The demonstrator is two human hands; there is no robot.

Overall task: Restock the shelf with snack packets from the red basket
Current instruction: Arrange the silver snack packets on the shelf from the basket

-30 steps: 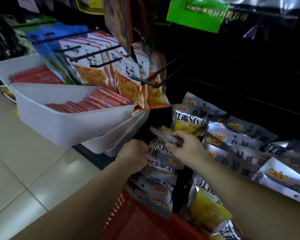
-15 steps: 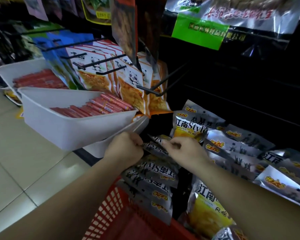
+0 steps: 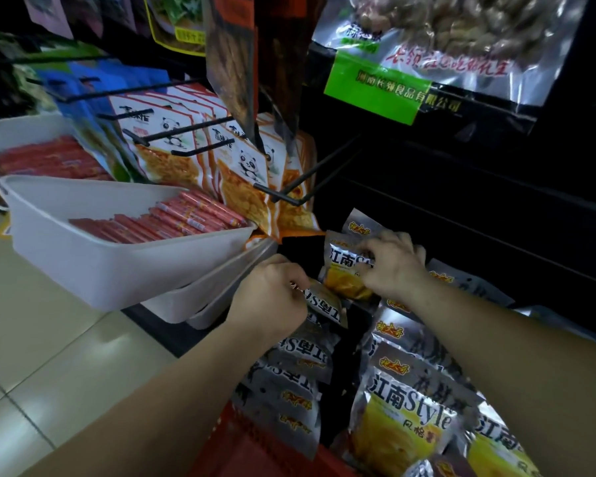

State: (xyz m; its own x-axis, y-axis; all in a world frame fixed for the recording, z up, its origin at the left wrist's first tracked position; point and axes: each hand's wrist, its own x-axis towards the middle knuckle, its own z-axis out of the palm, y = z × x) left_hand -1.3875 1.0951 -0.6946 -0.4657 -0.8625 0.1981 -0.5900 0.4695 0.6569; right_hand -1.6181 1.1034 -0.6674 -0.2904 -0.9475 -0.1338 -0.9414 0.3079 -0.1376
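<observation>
Just below centre frame, the left hand [image 3: 272, 297] gripped the top of a drooping sheaf of silver snack packets [image 3: 300, 370] that trailed down toward the red basket [image 3: 255, 452] at the bottom edge. The right hand [image 3: 393, 266], close beside it, pinched a single yellow-fronted packet [image 3: 341, 270] at the front of the dark shelf [image 3: 496, 215]. That slick sheaf could slide from the grip and spill past the basket onto the floor [image 3: 49, 339], and the left knuckles, close to the white tray [image 3: 200, 297], might jog it.
</observation>
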